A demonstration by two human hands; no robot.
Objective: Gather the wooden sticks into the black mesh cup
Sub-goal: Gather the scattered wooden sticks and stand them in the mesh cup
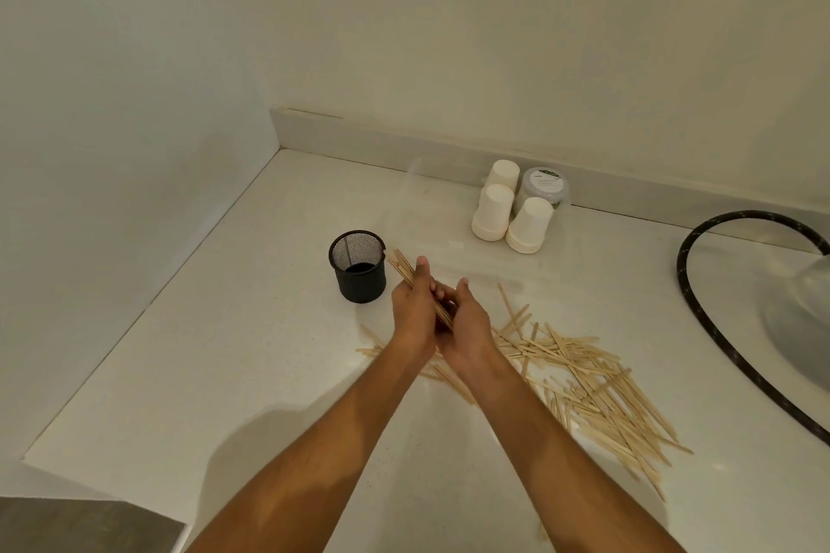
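Your work surface is a pale speckled countertop (278,373) set into a corner of plain off-white walls (134,58), with a low backsplash (404,148) running along the rear edge. At the right, a basin rim (799,328) cuts into the counter, and a black braided hose (691,310) curves around it.

Your left hand (413,310) and right hand (467,323) are pressed together, both closed around one bundle of wooden sticks (406,267). The bundle's far end juts up and left past your left thumb, pointing toward the black mesh cup (358,266) — its tips sit just beside the cup's rim, though I cannot tell whether they touch.

The cup stands upright, left of your hands; its interior looks dark and I cannot tell whether anything is inside.

A loose pile of sticks (597,391) lies scattered flat on the counter to the right of your forearms, with a few strays (370,350) extending left beneath your wrists.

Near the backsplash stand three upturned white paper cups (494,211) — grouped tightly against a clear lidded container (545,184).
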